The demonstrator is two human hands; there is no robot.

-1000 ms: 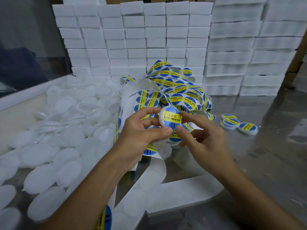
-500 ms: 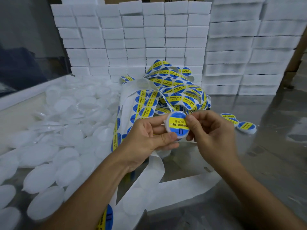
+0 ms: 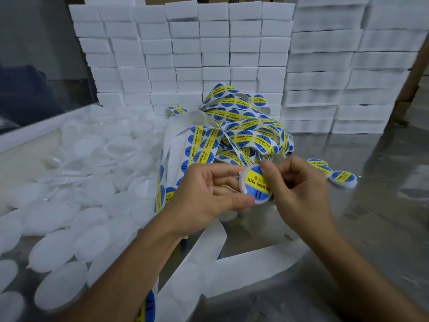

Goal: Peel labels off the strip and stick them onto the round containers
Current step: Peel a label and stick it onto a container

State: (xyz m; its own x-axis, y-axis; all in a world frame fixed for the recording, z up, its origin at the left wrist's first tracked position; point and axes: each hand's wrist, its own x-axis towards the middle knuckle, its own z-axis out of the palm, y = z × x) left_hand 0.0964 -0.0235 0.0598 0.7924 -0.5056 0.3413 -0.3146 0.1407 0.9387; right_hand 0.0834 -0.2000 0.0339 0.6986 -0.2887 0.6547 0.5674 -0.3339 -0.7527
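Far back, white boxes (image 3: 209, 54) are standing stacked behind a tangled label strip (image 3: 243, 129) reading "SOLDERING PASTE", while near centre the left hand (image 3: 209, 196) and right hand (image 3: 299, 189) are both pinching a round container (image 3: 255, 182) bearing that label.

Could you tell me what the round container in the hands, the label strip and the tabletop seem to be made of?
Round container: probably translucent white plastic, judging by its milky rim. Label strip: likely glossy paper backing; it curls and shines faintly. Tabletop: apparently brushed metal, given its dull grey reflections.
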